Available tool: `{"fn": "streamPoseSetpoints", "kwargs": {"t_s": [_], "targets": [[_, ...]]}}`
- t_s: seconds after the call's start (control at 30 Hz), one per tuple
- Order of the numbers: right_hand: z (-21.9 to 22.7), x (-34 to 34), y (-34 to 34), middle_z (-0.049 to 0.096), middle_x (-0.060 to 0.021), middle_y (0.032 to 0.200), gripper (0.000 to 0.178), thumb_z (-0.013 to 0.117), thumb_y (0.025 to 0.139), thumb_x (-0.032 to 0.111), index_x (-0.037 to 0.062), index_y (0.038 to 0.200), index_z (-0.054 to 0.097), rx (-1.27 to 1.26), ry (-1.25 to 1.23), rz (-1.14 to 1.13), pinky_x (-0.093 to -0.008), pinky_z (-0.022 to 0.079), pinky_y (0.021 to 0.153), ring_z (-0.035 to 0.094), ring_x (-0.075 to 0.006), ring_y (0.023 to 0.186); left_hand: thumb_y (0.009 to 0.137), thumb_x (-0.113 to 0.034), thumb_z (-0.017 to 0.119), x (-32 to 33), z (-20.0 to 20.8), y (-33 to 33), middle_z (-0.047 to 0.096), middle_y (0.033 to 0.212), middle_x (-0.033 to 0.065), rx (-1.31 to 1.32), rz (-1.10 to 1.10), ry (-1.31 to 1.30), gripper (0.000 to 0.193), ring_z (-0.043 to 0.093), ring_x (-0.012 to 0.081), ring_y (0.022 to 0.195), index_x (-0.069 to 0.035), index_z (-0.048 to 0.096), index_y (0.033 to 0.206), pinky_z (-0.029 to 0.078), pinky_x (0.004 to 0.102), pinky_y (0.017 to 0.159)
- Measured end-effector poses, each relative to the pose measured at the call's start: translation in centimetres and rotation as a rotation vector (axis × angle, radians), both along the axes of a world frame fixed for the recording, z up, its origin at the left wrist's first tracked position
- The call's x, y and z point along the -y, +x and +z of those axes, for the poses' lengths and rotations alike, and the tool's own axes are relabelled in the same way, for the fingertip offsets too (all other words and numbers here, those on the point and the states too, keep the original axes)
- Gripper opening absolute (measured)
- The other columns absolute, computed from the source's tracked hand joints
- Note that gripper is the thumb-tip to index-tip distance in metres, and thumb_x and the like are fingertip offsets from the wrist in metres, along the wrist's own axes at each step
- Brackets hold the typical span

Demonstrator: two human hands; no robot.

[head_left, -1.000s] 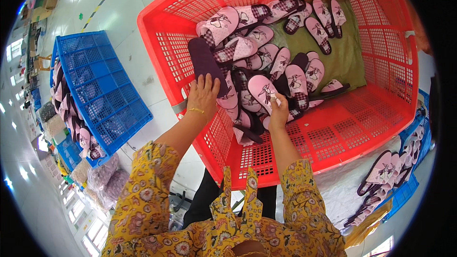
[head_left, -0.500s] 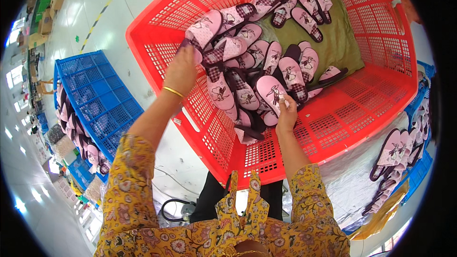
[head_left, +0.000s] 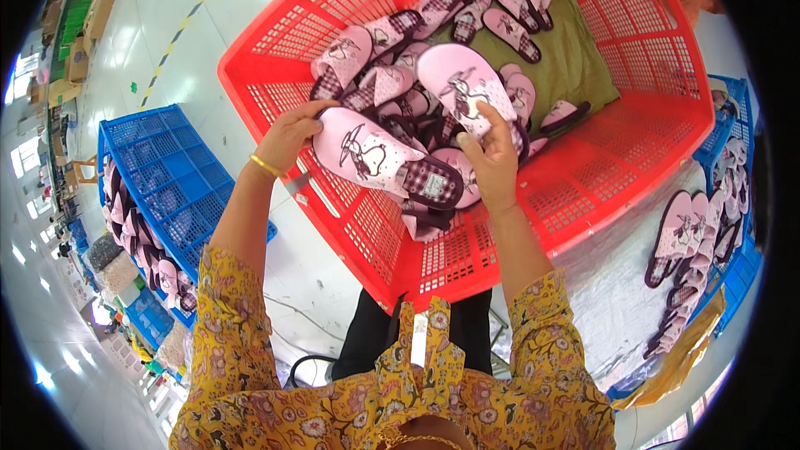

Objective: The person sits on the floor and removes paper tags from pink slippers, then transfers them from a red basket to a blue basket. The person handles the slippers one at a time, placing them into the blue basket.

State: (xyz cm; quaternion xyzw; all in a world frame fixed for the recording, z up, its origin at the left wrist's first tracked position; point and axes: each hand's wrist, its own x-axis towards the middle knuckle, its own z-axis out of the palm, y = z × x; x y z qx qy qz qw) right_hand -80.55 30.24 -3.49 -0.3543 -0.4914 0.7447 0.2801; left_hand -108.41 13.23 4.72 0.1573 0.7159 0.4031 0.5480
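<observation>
A pink slipper (head_left: 367,150) with a dark checked insole is gripped at its toe by my left hand (head_left: 287,137), above the near left part of a red plastic crate (head_left: 583,208). My right hand (head_left: 493,158) pinches a second pink slipper (head_left: 458,83) by its upper, its toe pointing away from me. Both slippers carry a printed cartoon figure. Beneath them, several more pink slippers (head_left: 342,48) lie jumbled in the crate, partly hidden by the held pair.
An olive green sheet (head_left: 575,58) lines the crate's far right floor. To the left stands a blue crate (head_left: 171,175) with slippers beside it. At right, a row of pink slippers (head_left: 675,233) rests on silvery wrapping near another blue crate (head_left: 733,275).
My left hand has come back toward me, now holding a slipper out over the pile. The slipper in my right hand has been raised and moved slightly away and left.
</observation>
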Motion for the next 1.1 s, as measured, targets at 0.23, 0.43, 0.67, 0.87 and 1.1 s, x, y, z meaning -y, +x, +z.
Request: {"fn": "streamPoseSetpoints", "kwargs": {"t_s": [0.23, 0.43, 0.67, 0.87, 1.1], "targets": [[5.9, 1.6, 2.3, 0.058, -0.0119, 0.134, 0.07, 0.079, 0.076, 0.013, 0.0082, 0.139, 0.05, 0.23, 0.268, 0.404, -0.0305, 0.046, 0.097, 0.057, -0.0183, 0.116, 0.083, -0.006, 0.046, -2.0, -3.0, 3.9, 0.064, 0.106, 0.0061, 0.228, -0.053, 0.043, 0.047, 0.058, 0.0128, 0.089, 0.003, 0.06, 0.127, 0.047, 0.0235, 0.078], [7.5, 2.5, 5.9, 0.067, -0.0154, 0.098, 0.044, 0.066, 0.072, -0.001, 0.0112, 0.115, 0.067, 0.348, 0.524, 0.052, -0.0386, 0.051, 0.081, 0.064, -0.0331, 0.091, 0.087, -0.012, 0.055, -4.6, -1.5, 9.1, 0.06, 0.124, 0.0058, 0.305, -0.018, 0.066, 0.046, 0.055, 0.0176, 0.112, -0.003, 0.057, 0.133, 0.046, 0.032, 0.097], [14.5, 0.4, 19.6, 0.068, -0.0112, 0.1, 0.038, 0.072, 0.07, -0.008, 0.0088, 0.104, 0.067, 0.593, 0.775, -0.368, -0.0364, 0.052, 0.079, 0.066, -0.0311, 0.089, 0.096, -0.014, 0.061, 1.1, -5.7, 12.8, 0.063, 0.12, 0.0126, -0.107, -0.133, 0.037, 0.043, 0.061, 0.0183, 0.108, 0.001, 0.051, 0.134, 0.049, 0.031, 0.092], [11.5, -1.7, 36.7, 0.068, -0.0062, 0.103, 0.037, 0.063, 0.079, -0.01, 0.0077, 0.111, 0.065, 0.882, 0.525, -0.594, -0.0297, 0.051, 0.083, 0.066, -0.0176, 0.093, 0.091, -0.018, 0.062, 10.1, -7.6, 14.6, 0.067, 0.105, 0.0167, -0.857, -0.695, -0.157, 0.022, 0.064, 0.0332, 0.097, -0.003, 0.065, 0.106, 0.051, 0.045, 0.083], [8.5, -3.6, 45.0, 0.064, -0.0117, 0.122, 0.053, 0.069, 0.079, 0.0, 0.0081, 0.13, 0.057, 1.023, 0.64, -0.317, -0.0354, 0.05, 0.091, 0.062, -0.0294, 0.111, 0.087, -0.029, 0.065, 10.4, -6.3, 18.1, 0.069, 0.081, 0.0078, -1.157, -0.815, -0.343, 0.017, 0.065, 0.0281, 0.083, -0.012, 0.067, 0.09, 0.046, 0.0448, 0.082]]}}
